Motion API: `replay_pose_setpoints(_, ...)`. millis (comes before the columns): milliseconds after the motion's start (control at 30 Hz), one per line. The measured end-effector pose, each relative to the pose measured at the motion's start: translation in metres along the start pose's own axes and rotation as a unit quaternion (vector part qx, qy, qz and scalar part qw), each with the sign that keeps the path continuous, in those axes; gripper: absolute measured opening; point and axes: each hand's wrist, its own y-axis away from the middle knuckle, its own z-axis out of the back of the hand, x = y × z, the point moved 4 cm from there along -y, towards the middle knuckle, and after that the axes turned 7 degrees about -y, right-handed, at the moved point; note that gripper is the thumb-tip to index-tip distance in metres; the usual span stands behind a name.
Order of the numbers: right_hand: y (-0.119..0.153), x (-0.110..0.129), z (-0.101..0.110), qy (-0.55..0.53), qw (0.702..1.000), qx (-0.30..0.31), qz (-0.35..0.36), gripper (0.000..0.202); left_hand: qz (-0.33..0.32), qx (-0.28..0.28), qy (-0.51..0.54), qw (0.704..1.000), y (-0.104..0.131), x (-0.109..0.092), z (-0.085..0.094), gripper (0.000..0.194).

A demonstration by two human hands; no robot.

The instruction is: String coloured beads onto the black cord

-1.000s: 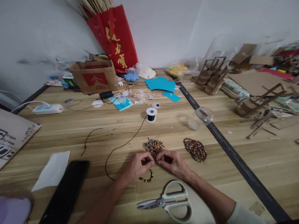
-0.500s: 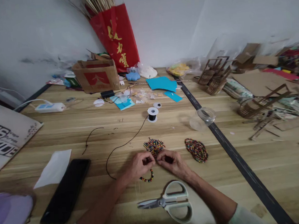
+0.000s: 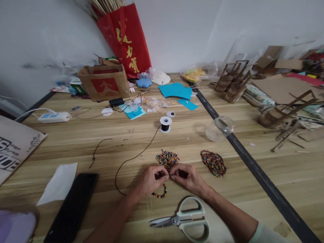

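Note:
My left hand is closed in a pinch, with a short strand of colourful beads curving out beneath it. From a white spool, black cord loops down and passes under my left wrist. Fingertip to fingertip with it, my right hand pinches too; whatever is between its fingers is too small to make out. A heap of loose beads lies just beyond both hands. To the right rests a coil of strung beads. Scissors lie partly open between my forearms.
On the left are a black phone, a white paper and a power strip. A clear jar stands right of the spool. Small woven baskets crowd the right side. At the back stand a paper bag and a red bag.
Both hands stay pinched together at almost the same spot, the fingertips shifting very slightly. The beads, scissors and spool keep their places; the view has moved a touch.

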Motion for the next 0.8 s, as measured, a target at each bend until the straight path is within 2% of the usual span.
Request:
replay_pose_setpoints(400,0.0005,-0.0068,-0.0003,-0.019,1.000,-0.010,-0.005,0.015,-0.016,0.002,-0.005,1.000,-0.0007,0.0026,0.0001,0.009)
replay_pose_setpoints(800,0.0016,-0.0015,0.0015,0.001,1.000,0.019,0.011,0.016,0.000,0.009,0.016,1.000,-0.0018,0.0073,-0.0011,0.010)
